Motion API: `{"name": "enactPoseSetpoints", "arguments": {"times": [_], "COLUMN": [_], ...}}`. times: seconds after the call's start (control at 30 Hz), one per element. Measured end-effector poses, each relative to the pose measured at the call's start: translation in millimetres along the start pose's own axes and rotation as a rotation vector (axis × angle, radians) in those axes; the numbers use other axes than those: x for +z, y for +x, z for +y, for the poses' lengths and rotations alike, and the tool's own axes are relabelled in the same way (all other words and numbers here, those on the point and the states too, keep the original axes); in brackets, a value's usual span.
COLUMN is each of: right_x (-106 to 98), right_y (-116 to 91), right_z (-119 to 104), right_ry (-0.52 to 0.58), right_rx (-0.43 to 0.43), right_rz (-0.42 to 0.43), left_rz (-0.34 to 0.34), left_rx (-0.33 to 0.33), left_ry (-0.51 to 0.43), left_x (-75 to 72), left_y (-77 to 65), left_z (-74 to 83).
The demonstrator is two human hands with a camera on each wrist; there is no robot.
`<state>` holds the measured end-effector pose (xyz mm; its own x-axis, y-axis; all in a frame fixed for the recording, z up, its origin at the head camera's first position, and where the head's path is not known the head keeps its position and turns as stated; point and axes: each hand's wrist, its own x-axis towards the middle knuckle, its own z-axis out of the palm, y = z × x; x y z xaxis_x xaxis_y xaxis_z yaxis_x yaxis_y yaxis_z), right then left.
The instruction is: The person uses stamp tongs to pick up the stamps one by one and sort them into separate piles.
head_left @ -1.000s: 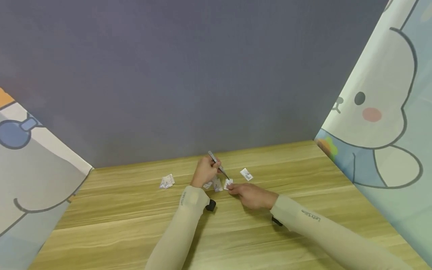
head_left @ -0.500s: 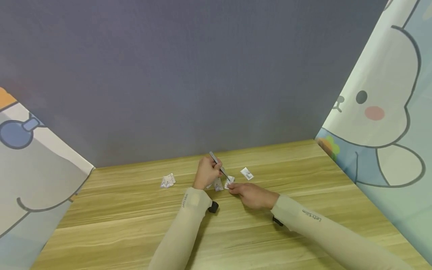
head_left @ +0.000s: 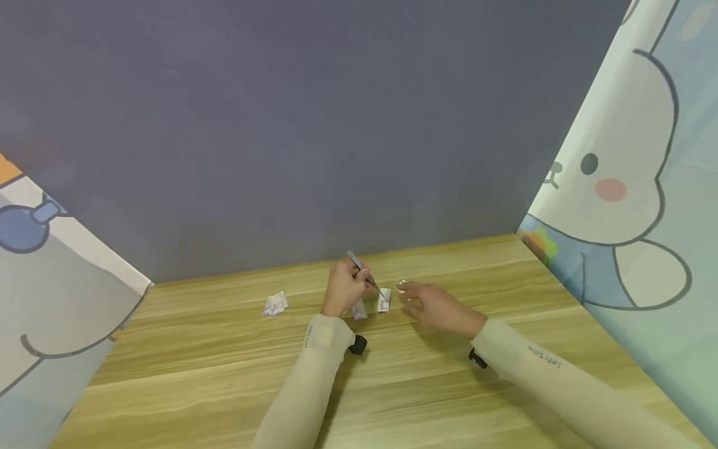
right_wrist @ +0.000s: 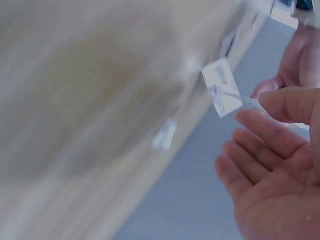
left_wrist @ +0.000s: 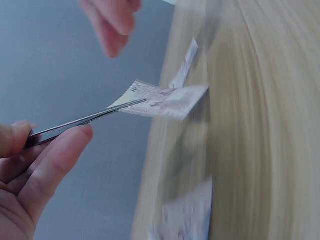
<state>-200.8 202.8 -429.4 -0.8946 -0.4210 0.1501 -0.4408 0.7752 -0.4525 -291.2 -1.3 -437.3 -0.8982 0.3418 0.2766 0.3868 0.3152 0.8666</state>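
In the head view my left hand [head_left: 346,287] pinches metal tweezers [head_left: 361,270]. Their tips hold a small white printed sachet [head_left: 384,300], which in the left wrist view is tilted over the wooden table and has a serrated end. My right hand [head_left: 441,308] is just right of that sachet, not touching it. Its palm and loosely bent fingers [right_wrist: 250,155] hold nothing in the right wrist view. One sachet [head_left: 401,285] is partly hidden behind the right hand's fingertips. Beneath the left hand lies another sachet [head_left: 359,309], partly covered.
To the left, a small pile of sachets [head_left: 275,304] lies on the wooden table [head_left: 224,374]. A grey panel [head_left: 336,137] rises along the table's far edge. Cartoon-printed sheets [head_left: 622,187] flank both sides.
My right hand has let go of the sachet's near end and moved right, its fingers loosening. The sachet stays in the tweezers and hangs straighter. The left hand has hardly moved.
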Motion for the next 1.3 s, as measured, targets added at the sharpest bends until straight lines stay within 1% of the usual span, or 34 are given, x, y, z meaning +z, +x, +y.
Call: {"name": "enactPoseSetpoints", "arguments": {"times": [0.1,0.2,0.33,0.4,0.5,0.57,0.67,0.8,0.9,1.03,1.13,1.3], "right_x": [-12.2,-18.6,-21.0,-20.5,-20.1,-20.6,-21.2,-20.4,-18.5,-15.8,-13.1,-8.8], "right_y": [-3.5,-6.2,-11.5,-13.7,-15.7,-16.6,-17.7,-17.9,-13.6,-10.6,-7.7,-0.5], "right_z": [3.3,7.0,10.3,11.2,14.2,15.6,17.2,18.6,15.7,12.2,10.4,5.4], "right_ry": [-0.007,-0.039,-0.058,-0.05,-0.067,-0.069,-0.063,-0.044,-0.045,-0.059,-0.071,-0.082], "right_rx": [0.051,0.08,0.121,0.14,0.142,0.15,0.175,0.207,0.2,0.181,0.161,0.135], "right_rz": [0.048,0.06,0.067,0.073,0.09,0.1,0.098,0.068,0.06,0.052,0.049,0.054], "left_rz": [0.013,0.015,0.023,0.048,0.103,0.131,0.157,0.183,0.206,0.211,0.208,0.188], "left_rx": [0.029,0.039,0.057,0.057,0.052,0.039,0.013,-0.045,-0.059,-0.043,-0.017,0.009], "left_ry": [-0.017,-0.015,0.002,-0.013,-0.046,-0.061,-0.019,0.031,0.051,0.11,0.154,0.18], "left_x": [9.9,22.1,36.0,40.7,47.8,53.6,62.3,69.6,62.6,48.7,35.7,9.9], "left_y": [4.1,8.4,11.8,13.2,16.3,18.1,18.1,14.4,10.4,6.7,4.7,-2.9], "left_z": [2.3,4.2,8.3,9.9,11.9,11.7,10.3,10.0,13.0,19.0,22.0,22.2]}}
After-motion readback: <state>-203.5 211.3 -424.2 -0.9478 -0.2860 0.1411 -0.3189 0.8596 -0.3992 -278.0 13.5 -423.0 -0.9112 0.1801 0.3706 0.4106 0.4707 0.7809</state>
